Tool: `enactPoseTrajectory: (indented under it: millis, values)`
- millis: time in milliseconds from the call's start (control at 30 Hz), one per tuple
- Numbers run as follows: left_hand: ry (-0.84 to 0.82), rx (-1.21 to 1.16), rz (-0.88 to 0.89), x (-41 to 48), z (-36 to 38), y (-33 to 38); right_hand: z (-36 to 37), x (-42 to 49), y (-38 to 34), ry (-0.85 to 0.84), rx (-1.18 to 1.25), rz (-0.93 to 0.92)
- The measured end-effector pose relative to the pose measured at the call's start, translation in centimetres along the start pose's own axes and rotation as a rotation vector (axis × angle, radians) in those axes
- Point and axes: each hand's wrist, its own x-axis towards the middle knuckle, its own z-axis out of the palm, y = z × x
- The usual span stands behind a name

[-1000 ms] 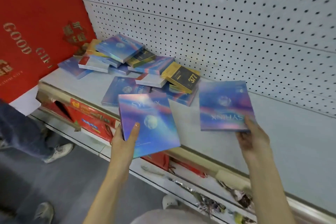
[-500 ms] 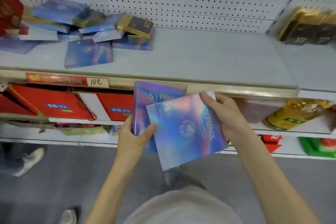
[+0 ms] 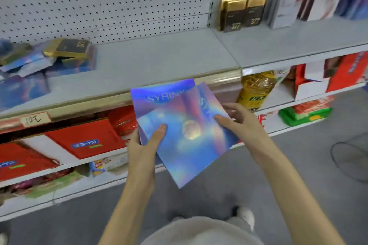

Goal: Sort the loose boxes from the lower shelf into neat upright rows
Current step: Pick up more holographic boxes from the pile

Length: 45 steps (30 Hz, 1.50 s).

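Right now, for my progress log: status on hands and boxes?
Left hand, right hand both gripping two overlapped SYRINX boxes. Loose pile lying flat, shelf left. Path to shelf open.

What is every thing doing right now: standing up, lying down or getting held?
Front shiny box: tilted, gripped on both sides.
Back shiny box: behind it, partly covered, held.
Left hand: grip pinching the boxes' left side.
Right hand: grip on the front box's right edge.
Loose pile: lying flat, jumbled on the shelf.
Gold-and-black boxes: standing upright, side by side.
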Motion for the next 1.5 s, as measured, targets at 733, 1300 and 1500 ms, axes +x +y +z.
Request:
enactPoseTrajectory:
  millis: [733, 1300, 1500]
  values:
    - [-0.046, -0.003, -0.013, -5.8, 47.2, -14.2, -42.9, 0.1, 11.1, 0.585, 0.604, 0.097]
    - [-0.331, 0.096, -0.091, 11.8, 80.2, -19.6, -67.8, 27.6, 9.9, 0.664, 0.521, 0.121]
    - [-0.347, 0.190, -0.070, 17.0, 88.8, -20.8, -74.2, 35.5, 10.0, 0.591, 0.486, 0.188]
